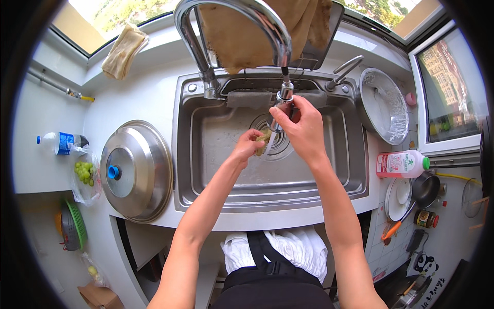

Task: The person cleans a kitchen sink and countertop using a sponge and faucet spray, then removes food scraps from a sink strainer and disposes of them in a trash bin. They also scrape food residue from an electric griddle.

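My right hand [305, 129] grips the pull-down spray head [281, 110] of the chrome faucet [231, 5]. Water runs from it into the stainless steel sink [216, 162]. In my left hand [248, 146] is a yellowish-green scrubbing pad or sponge [264, 141], held beside the stream over the drain; its exact kind is hard to tell. Grey cloths [249, 99] hang at the back of the basin.
Left of the sink sits a large domed metal lid [135, 170], near bagged green grapes [84, 172] and a plastic bottle [58, 143]. On the right are a metal basin [383, 106], a pink liquid bottle [401, 164], stacked plates [397, 199] and a black pan [425, 189].
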Demonstrator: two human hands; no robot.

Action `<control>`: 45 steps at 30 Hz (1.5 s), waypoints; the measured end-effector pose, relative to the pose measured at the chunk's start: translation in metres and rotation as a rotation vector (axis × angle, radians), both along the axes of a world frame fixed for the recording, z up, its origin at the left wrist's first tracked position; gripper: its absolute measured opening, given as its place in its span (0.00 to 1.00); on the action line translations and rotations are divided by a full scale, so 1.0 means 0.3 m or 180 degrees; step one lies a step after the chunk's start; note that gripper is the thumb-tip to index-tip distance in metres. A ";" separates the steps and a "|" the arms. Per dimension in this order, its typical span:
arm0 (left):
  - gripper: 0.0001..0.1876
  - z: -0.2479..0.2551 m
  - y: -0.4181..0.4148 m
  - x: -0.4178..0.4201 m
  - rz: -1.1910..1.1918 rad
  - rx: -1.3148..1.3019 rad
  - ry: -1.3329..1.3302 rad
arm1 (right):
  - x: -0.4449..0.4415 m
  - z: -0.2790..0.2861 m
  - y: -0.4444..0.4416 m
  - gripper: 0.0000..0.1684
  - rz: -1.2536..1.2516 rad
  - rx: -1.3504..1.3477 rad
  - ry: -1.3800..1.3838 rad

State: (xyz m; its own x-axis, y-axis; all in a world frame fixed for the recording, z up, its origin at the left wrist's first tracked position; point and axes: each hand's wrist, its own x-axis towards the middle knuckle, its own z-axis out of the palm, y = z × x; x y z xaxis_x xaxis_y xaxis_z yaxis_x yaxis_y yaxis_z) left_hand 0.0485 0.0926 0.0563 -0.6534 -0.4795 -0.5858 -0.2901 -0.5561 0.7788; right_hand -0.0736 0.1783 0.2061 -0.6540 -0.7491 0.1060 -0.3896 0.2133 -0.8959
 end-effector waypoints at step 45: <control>0.16 -0.048 -0.073 -0.155 0.1413 0.1837 0.1968 | 0.016 -0.353 -0.064 0.14 0.0611 -0.0460 -0.0193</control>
